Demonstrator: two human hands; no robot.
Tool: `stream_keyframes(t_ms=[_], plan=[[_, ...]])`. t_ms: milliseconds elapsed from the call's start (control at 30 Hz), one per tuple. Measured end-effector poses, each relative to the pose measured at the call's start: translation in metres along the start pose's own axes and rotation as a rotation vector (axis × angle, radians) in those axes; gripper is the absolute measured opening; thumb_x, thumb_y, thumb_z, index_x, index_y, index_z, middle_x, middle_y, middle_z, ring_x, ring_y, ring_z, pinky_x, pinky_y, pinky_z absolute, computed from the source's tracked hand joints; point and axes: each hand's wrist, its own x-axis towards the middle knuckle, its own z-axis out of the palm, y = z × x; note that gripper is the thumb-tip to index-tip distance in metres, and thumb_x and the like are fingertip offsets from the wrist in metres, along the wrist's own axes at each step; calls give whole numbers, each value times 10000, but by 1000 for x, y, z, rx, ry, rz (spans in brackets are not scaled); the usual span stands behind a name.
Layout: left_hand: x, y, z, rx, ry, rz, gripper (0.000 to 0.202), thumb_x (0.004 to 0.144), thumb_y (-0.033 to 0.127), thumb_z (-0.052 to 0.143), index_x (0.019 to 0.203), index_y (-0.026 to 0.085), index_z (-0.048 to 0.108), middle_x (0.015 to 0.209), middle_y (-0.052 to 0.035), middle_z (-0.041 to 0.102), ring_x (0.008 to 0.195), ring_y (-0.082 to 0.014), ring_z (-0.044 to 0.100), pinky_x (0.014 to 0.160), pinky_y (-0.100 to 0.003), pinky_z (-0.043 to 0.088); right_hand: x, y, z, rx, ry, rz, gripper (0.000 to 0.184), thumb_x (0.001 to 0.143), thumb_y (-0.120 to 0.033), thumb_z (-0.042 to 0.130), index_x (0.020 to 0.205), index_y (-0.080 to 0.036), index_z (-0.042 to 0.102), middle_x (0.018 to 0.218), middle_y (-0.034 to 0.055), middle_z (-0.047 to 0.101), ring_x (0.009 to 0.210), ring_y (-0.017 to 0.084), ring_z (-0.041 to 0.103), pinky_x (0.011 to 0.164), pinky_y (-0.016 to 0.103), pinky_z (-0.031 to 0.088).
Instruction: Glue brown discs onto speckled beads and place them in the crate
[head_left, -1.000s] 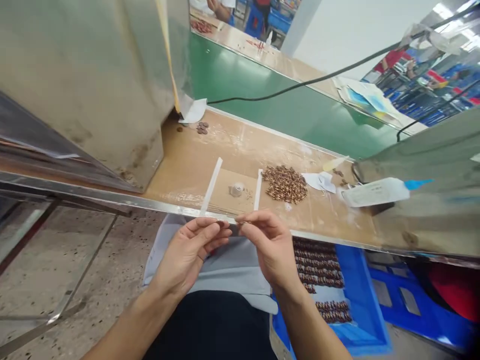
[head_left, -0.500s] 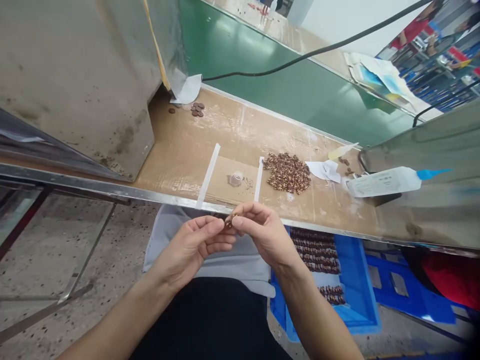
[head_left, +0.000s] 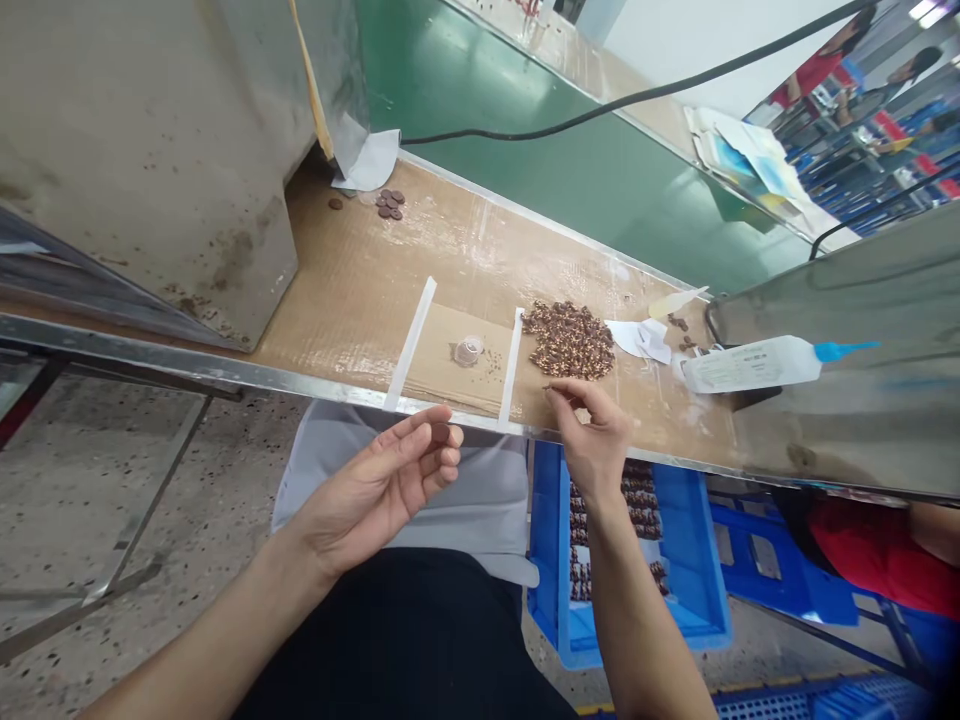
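My left hand (head_left: 382, 480) is held over my lap at the table's front edge, palm turned up. Its thumb and fingers pinch a small dark brown disc (head_left: 441, 433), partly covered by the fingertips. To the right, my right hand (head_left: 596, 430) reaches over the table edge with thumb and forefinger closed on a tiny dark piece (head_left: 548, 388), too small to make out. Just beyond those fingertips lies a pile of small brown and gold pieces (head_left: 570, 345). A small round clear dish (head_left: 469, 350) sits between two white tape strips, with tiny specks beside it.
A white bottle with a blue nozzle (head_left: 754, 366) lies at the right, beside crumpled white paper (head_left: 641, 340). Several brown discs (head_left: 390, 204) are at the back left. Below the table stands a blue crate (head_left: 694, 560) holding rows of brown pieces. Metal housings flank both sides.
My hands have come apart. The right hand has moved right to the near side of the pile, while the left stays over my lap with the brown disc.
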Motion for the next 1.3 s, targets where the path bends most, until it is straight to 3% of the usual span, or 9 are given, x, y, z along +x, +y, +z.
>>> stream_keyframes(t_ms=[100,233,433,600,933,1300], plan=[[3,4,-4,70,2,5,256,915,231,998,1151,191,909,1114,-85,831,923,-139,805,886,-201,707,2,2,2,-35,-44,-68,132,1063,-320,765,1070,-278,889,1078,49,869,1020,255,787,940,432,611],[14,20,-10,247,46,57,287,854,220,1037,1113,169,924,1118,-121,869,905,-168,824,863,-203,711,16,-26,13,138,-56,-58,103,1056,-296,794,1095,-304,889,1097,35,865,1055,240,800,970,422,643],[32,39,-15,405,127,382,260,878,290,1017,1101,188,933,1126,-101,880,916,-174,822,885,-212,704,46,-65,41,143,-122,-245,173,1071,-210,786,1092,-342,895,1125,13,847,1061,222,800,971,416,669],[34,32,-14,427,147,478,277,898,336,1004,1127,198,934,1101,-91,870,912,-170,808,894,-234,697,56,-60,57,4,-130,-389,196,1116,-233,730,1095,-345,889,1102,14,856,1055,241,791,981,447,652],[32,29,-14,429,147,481,277,903,362,995,1118,198,933,1094,-103,871,940,-205,814,916,-299,689,58,-54,63,-70,-182,-445,233,1163,-249,668,1123,-345,876,1126,19,853,1070,247,770,996,449,612],[33,30,-15,428,139,480,256,915,358,987,1114,206,936,1057,-84,869,925,-187,812,908,-268,683,57,-51,63,-81,-182,-456,239,1170,-249,663,1107,-345,873,1132,16,855,1067,247,771,1004,451,604]])
